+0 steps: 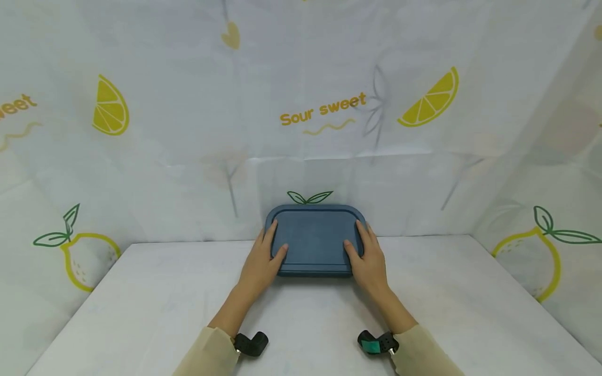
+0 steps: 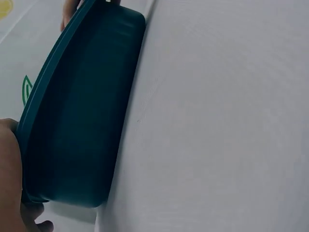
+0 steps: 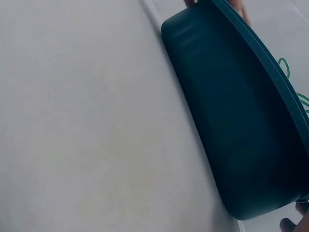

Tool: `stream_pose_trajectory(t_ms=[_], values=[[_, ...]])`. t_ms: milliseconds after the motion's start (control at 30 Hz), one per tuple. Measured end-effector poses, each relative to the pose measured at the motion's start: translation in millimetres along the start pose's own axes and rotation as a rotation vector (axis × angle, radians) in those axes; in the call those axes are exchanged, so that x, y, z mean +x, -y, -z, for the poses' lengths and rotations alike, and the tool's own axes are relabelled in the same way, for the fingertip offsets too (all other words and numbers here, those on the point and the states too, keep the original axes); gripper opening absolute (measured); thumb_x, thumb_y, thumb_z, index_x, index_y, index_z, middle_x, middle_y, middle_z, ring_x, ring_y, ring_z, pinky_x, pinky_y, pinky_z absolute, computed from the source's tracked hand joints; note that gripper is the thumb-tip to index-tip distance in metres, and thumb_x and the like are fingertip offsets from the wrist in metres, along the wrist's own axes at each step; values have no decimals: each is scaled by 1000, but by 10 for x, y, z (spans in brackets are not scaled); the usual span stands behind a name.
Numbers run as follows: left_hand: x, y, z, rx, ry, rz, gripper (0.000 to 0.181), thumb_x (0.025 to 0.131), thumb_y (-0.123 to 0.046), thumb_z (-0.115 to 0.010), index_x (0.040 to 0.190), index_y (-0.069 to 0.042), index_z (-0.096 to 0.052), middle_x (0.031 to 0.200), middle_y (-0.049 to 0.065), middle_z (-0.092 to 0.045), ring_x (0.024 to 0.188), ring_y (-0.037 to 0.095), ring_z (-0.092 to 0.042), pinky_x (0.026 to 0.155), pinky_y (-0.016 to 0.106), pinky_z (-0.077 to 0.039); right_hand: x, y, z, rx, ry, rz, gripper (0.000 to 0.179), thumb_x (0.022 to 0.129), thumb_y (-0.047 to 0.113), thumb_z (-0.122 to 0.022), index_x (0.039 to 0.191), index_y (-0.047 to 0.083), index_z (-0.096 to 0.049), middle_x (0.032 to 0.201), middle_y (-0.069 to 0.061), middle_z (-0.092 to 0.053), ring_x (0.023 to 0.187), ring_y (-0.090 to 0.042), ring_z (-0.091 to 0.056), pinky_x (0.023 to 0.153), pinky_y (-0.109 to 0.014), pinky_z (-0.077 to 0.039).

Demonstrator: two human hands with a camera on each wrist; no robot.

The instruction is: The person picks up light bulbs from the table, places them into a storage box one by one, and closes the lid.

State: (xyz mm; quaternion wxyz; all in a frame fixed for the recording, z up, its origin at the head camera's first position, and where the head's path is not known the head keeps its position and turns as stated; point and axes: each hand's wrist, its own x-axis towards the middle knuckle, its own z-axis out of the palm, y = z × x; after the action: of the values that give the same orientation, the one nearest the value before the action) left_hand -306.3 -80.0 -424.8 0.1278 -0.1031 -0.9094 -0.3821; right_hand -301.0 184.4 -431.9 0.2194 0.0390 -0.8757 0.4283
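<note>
A blue rectangular box with rounded corners and a flat, rimmed lid (image 1: pixel 315 237) is at the back of the white table, in the middle of the head view. My left hand (image 1: pixel 261 261) grips its left end, thumb on the lid's edge and fingers along the side. At the opposite end, my right hand (image 1: pixel 369 261) holds it the same way. Both wrist views show the smooth, darker-looking side wall of the box (image 2: pixel 79 111) close to the tabletop. Whether its base touches the table is hard to tell. The lid hides whatever the box contains.
The white tabletop (image 1: pixel 155 303) stretches in front of the box and to both sides. Behind it hangs a pale cloth backdrop (image 1: pixel 301 62) printed with lemons and lettering. Each wrist carries a black strapped device (image 1: pixel 251 344).
</note>
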Motion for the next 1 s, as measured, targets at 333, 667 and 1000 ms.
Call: stream_pose_trajectory(t_ms=[333, 667, 1000], values=[[5, 27, -42, -53, 27, 89, 61, 99, -23, -38, 159, -20, -35, 170, 15, -16, 154, 38, -26, 122, 58, -30, 7, 49, 37, 4, 134, -142, 64, 107, 41, -45, 160, 8, -29, 165, -25, -25, 154, -45, -21, 125, -60, -20], [-12, 80, -46, -89, 6, 106, 58, 100, -24, -39, 158, -20, -38, 168, 14, -25, 155, 38, -26, 122, 60, -28, -7, 27, 6, 19, 147, -165, 68, 106, 37, -48, 161, 5, -23, 164, -23, -30, 153, -42, -26, 125, -56, -23], [-10, 105, -74, -194, -21, 102, 55, 99, -19, -37, 154, -20, -45, 167, 14, -26, 156, 36, -24, 124, 57, -25, 3, -6, 20, 53, 167, -192, 66, 106, 34, -47, 162, 10, -21, 167, -19, -26, 156, -39, -22, 126, -55, -20]])
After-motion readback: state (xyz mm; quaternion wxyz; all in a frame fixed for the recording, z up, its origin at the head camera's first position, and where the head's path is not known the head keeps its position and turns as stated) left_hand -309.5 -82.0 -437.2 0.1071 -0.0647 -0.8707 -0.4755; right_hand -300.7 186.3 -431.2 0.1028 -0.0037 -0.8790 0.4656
